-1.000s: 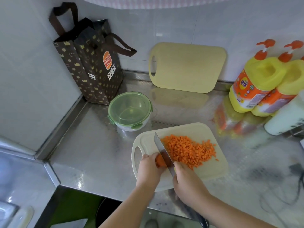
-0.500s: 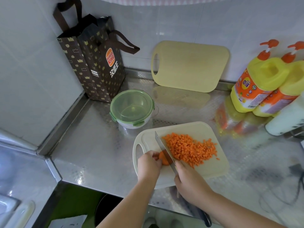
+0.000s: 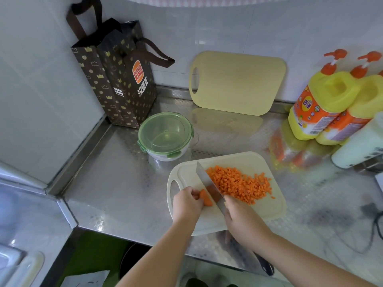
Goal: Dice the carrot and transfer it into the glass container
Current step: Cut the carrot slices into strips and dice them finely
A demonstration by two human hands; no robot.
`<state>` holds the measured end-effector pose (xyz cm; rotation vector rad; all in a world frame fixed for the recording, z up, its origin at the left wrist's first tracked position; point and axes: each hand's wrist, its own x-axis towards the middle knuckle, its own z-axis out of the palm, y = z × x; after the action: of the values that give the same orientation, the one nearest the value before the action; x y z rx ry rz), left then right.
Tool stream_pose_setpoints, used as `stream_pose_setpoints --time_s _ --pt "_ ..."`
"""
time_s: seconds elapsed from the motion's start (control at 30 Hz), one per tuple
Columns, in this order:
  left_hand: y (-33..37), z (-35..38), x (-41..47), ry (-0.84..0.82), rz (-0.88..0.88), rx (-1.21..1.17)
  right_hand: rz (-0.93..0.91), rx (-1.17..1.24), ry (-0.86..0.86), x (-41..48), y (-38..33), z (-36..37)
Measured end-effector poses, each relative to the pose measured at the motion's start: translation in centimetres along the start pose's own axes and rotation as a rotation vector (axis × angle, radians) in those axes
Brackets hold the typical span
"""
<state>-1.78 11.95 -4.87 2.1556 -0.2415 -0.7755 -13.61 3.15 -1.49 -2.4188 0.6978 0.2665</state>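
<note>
Head view gives me the steel counter [image 3: 116,183] filling most of the picture, running into a tiled corner. In that corner stands a brown paper bag [image 3: 116,79] with dark handles and a burger logo. Along the back wall a yellow cutting board [image 3: 238,83] leans upright, well apart from the work. Nearer me, a cream cutting board [image 3: 267,206] lies flat at the counter's front edge, its handle hole on the left. At far right I see two yellow detergent bottles [image 3: 319,104] with orange pumps pressed together, and a white bottle [image 3: 358,146] lying just in front of them.

Between the bag and the cream board sits the glass container [image 3: 165,135], round, with its green lid on; I can see no carrot in it through the lid.

My right hand [image 3: 242,220] is wrapped round the handle of the knife [image 3: 207,181], whose blade runs diagonally away from me with its edge down by the board. My left hand [image 3: 186,201] has its fingers curled onto the carrot stub [image 3: 206,198], pinning it to the board right against the blade's left face.

On the blade's other side the diced carrot [image 3: 238,183] lies in a loose heap across the middle of the cream board, with a few cubes strayed towards its right edge.
</note>
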Motion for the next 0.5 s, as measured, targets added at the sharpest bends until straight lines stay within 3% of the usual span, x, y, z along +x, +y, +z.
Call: stream_pose_setpoints --time_s 0.5 --pt "-0.2 0.0 0.5 -0.008 -0.054 -0.017 0.009 -0.181 0.027 -1.5 -1.7 1.4"
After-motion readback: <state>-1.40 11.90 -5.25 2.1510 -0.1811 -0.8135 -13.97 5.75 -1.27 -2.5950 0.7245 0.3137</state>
